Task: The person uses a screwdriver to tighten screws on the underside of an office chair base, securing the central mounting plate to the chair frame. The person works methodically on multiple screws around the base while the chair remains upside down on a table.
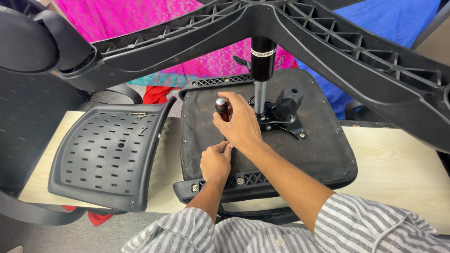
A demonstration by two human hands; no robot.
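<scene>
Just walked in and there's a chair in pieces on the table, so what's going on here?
A person in a striped shirt is working on an upturned office chair seat lying on a light wooden table. The right hand holds a screwdriver upright against the seat's underside, while the left hand pinches something small at its tip. The chair's star base sticks up toward the camera. A perforated black backrest panel lies to the left with loose screws on it.

Counted: one upturned seat; one screwdriver above it; one perforated backrest shell left of seat; three loose screws on shell.
</scene>
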